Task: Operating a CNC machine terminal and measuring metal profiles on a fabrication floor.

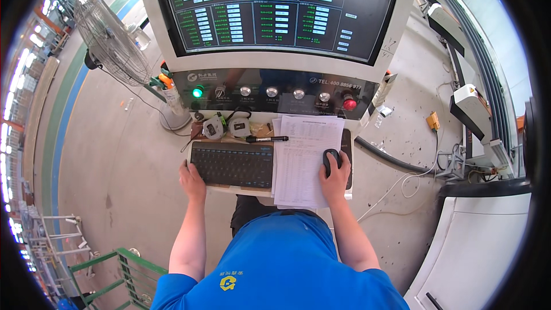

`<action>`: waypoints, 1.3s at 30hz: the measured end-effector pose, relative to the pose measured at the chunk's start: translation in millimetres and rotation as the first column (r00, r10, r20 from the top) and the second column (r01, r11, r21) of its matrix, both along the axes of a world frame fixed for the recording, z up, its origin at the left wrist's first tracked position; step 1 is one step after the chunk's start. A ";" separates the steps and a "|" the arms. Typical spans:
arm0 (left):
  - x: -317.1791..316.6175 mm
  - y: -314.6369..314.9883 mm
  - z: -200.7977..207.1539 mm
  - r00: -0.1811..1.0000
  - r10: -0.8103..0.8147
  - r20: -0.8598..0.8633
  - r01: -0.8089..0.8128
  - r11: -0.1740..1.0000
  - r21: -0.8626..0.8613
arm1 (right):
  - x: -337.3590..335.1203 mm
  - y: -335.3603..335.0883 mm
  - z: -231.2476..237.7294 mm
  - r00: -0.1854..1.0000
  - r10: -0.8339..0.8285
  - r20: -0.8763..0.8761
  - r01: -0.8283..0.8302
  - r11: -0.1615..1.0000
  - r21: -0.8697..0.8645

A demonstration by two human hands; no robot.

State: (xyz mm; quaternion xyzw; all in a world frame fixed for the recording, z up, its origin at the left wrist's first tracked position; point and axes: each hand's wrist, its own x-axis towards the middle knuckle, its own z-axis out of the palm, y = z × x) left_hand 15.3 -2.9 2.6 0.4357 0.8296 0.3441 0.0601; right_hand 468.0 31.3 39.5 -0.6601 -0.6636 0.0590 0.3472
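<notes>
My right hand (334,179) is closed over a black computer mouse (331,162), which rests on printed sheets of paper (302,166). A black keyboard (232,165) lies to the left of the sheets on a pale shelf (244,190). At the keyboard's left end, my left hand (192,182) grips the shelf's edge, its thumb close to the keys. Behind the keyboard sit two tape measures (214,127) and a black marker pen (267,139). Above them stands a monitor (275,11) filled with rows of value boxes.
The control panel (275,89) has several knobs, a lit green button (197,91) and a red stop button (349,102). A floor fan (112,37) stands at the left, a green metal frame (123,275) at lower left. White machinery (476,247) and cables flank the right.
</notes>
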 end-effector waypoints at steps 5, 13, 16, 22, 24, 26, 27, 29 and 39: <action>3.5 -3.4 -5.2 0.988 -0.003 -0.157 0.003 1.000 0.001 | -0.6 0.6 1.1 1.000 -0.002 0.004 0.002 1.000 -0.007; 1.4 -4.0 -9.4 0.984 -0.030 -0.174 0.032 0.999 0.004 | -0.7 0.5 1.6 1.000 -0.004 0.008 0.004 1.000 -0.012; -0.1 -4.9 -11.1 0.981 -0.045 -0.190 0.048 0.999 0.007 | -1.1 0.6 2.2 1.000 -0.007 0.008 0.007 1.000 -0.007; -0.7 -5.1 -11.9 0.977 -0.044 -0.209 0.047 0.999 0.010 | -2.6 1.5 4.4 1.000 -0.013 0.012 0.013 1.000 -0.001; -0.9 -5.8 -10.3 0.978 -0.046 -0.205 0.050 0.999 0.010 | -2.7 2.0 4.3 1.000 -0.007 0.015 0.007 1.000 0.006; -0.5 -6.2 -9.3 0.978 -0.044 -0.202 0.047 0.999 0.011 | -3.4 1.6 5.5 1.000 0.000 0.017 0.001 1.000 -0.006; 1.9 -6.2 -7.5 0.977 -0.038 -0.209 0.036 0.999 -0.013 | -3.4 1.0 5.2 1.000 0.007 0.014 -0.007 1.000 -0.003; 2.8 -5.7 -6.9 0.976 -0.023 -0.218 0.016 0.999 -0.034 | -1.2 -1.1 3.9 0.999 0.035 0.006 -0.035 0.999 -0.041; 1.0 -6.1 -11.8 0.976 -0.032 -0.218 0.036 0.999 0.016 | -1.5 -1.1 3.5 0.998 0.056 -0.023 -0.057 0.997 -0.058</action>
